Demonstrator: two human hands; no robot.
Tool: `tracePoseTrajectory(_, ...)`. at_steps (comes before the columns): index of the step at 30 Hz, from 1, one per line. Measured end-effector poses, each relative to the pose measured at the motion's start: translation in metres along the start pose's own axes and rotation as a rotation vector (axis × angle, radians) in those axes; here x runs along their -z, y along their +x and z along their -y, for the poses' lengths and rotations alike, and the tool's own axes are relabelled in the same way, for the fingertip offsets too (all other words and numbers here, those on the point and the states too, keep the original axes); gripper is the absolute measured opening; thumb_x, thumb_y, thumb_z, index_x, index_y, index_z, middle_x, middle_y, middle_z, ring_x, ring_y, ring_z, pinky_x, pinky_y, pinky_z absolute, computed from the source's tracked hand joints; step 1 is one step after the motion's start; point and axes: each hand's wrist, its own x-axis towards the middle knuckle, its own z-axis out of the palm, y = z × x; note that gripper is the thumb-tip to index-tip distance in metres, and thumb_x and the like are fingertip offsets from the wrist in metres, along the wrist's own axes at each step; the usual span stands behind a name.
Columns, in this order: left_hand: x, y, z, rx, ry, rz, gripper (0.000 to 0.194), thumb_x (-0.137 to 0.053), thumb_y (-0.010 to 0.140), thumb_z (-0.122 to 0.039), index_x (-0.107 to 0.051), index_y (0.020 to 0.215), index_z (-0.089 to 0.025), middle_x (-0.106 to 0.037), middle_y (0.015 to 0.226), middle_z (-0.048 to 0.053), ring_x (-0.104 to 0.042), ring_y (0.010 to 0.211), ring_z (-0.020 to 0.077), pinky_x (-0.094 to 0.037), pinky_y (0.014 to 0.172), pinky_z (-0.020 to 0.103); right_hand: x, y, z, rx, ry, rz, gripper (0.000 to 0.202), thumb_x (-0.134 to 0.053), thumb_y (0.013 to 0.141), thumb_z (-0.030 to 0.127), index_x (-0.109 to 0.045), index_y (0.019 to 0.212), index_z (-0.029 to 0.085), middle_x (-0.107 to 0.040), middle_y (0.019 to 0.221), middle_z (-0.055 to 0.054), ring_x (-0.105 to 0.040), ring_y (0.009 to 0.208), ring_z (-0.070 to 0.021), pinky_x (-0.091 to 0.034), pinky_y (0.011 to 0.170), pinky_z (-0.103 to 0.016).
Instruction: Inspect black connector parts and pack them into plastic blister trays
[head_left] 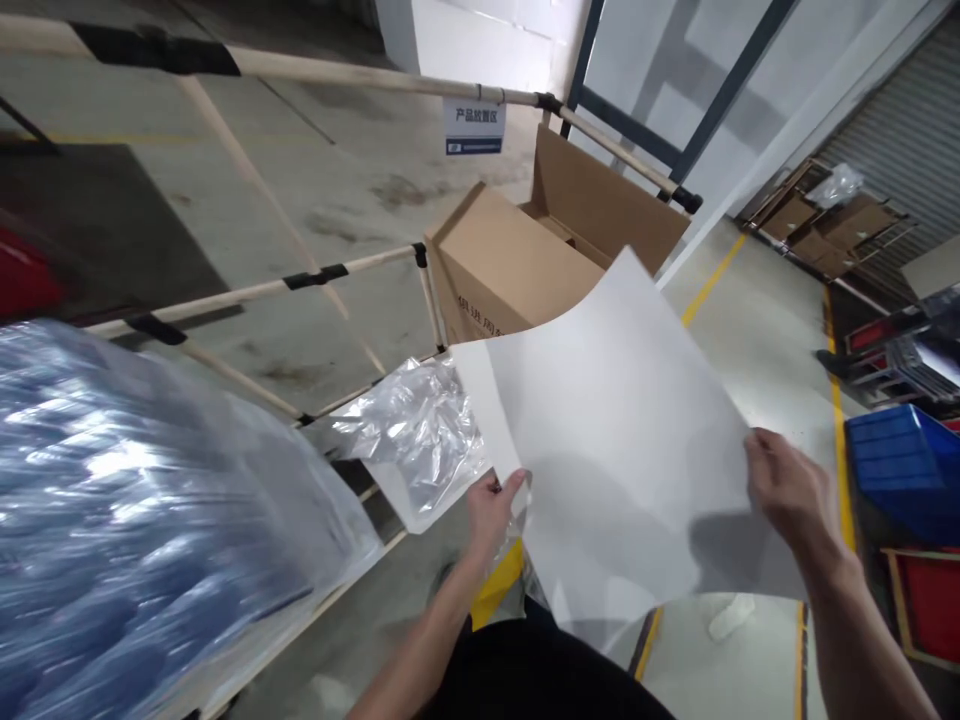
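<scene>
A large, thin white sheet point(622, 450) bends slightly between my two hands. My left hand point(495, 508) is closed on its left edge, thumb on top. My right hand point(787, 485) pinches the opposite edge, fingers partly hidden behind it. Crumpled clear plastic film point(427, 430) lies just left of my left hand, over a pale board. Beyond the sheet stands an open cardboard box point(517, 260), its lower part covered by the sheet.
Plastic-wrapped bluish goods point(135, 500) fill the left side. A pipe rail point(360, 75) with a hanging sign point(474, 128) runs across the back. At right are a blue bin point(900, 470), a red crate point(930, 605) and yellow floor lines.
</scene>
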Motion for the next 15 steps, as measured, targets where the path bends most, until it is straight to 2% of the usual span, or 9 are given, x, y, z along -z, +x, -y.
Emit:
tracePoseTrajectory(2,-0.011,-0.010,-0.017,-0.052,0.051,0.016,0.044,-0.085,0.070,-0.056,-0.066,0.073,-0.017,-0.065,0.067,0.002,-0.058,0.063,0.0158,-0.044,0.056,0.025,-0.013,-0.019,0.036,0.192,0.155,0.020,0.033,-0.046,0.105,0.037,-0.074,0.113,0.020,-0.081,0.106,-0.012,-0.076,0.097,-0.0239,-0.059,0.086,-0.033)
tracePoseTrajectory(4,-0.028,-0.020,-0.025,-0.049,0.084,0.077,0.034,-0.082,0.075,-0.047,-0.070,0.081,-0.015,-0.071,0.073,0.005,-0.062,0.065,0.0173,-0.047,0.056,0.025,-0.035,-0.047,0.078,0.291,0.284,0.093,0.033,-0.041,0.107,0.027,-0.072,0.114,0.021,-0.081,0.109,-0.011,-0.076,0.100,-0.0230,-0.061,0.089,-0.034)
tracePoseTrajectory(6,-0.045,-0.027,-0.025,-0.007,0.100,0.142,0.025,-0.076,0.078,-0.037,-0.071,0.084,-0.014,-0.073,0.074,0.007,-0.066,0.065,0.0193,-0.051,0.056,0.026,-0.057,-0.081,0.118,0.307,0.372,0.213,0.034,-0.039,0.106,0.019,-0.070,0.121,0.021,-0.080,0.114,-0.011,-0.075,0.105,-0.0238,-0.063,0.091,-0.036)
tracePoseTrajectory(8,-0.052,-0.032,-0.020,0.040,0.109,0.179,0.015,-0.070,0.080,-0.029,-0.069,0.082,-0.015,-0.073,0.073,0.007,-0.068,0.064,0.0199,-0.054,0.058,0.027,-0.074,-0.116,0.147,0.284,0.430,0.280,0.035,-0.039,0.106,0.016,-0.068,0.125,0.020,-0.078,0.118,-0.013,-0.074,0.111,-0.0262,-0.062,0.096,-0.040)
tracePoseTrajectory(11,-0.042,-0.040,-0.012,0.091,0.130,0.196,0.009,-0.061,0.080,-0.022,-0.068,0.083,-0.016,-0.074,0.076,0.007,-0.071,0.066,0.0200,-0.058,0.062,0.028,-0.090,-0.156,0.163,0.216,0.505,0.307,0.031,-0.040,0.108,0.019,-0.066,0.125,0.019,-0.078,0.122,-0.014,-0.074,0.115,-0.0279,-0.062,0.098,-0.044)
tracePoseTrajectory(15,-0.015,-0.049,-0.008,0.118,0.190,0.205,0.013,-0.056,0.080,-0.019,-0.068,0.085,-0.017,-0.076,0.080,0.008,-0.073,0.068,0.0215,-0.059,0.063,0.030,-0.106,-0.190,0.159,0.170,0.614,0.353,0.028,-0.041,0.111,0.026,-0.065,0.122,0.018,-0.079,0.117,-0.013,-0.078,0.106,-0.0256,-0.064,0.089,-0.039)
